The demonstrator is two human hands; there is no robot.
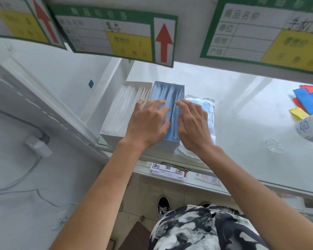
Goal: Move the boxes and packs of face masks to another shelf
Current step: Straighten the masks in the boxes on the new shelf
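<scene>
Blue masks fill the open box (167, 98); both hands, left hand (148, 123) and right hand (193, 127), rest flat on top, fingers straight, maybe just touching. Best hold both sides, lift level.

My left hand (148, 121) and right hand (193, 123) hide much of the blue mask box (167, 98). Mask pack (209, 112) under my right hand is mostly covered. Price tags (114, 33) above: text blurred, unreadable.
</scene>
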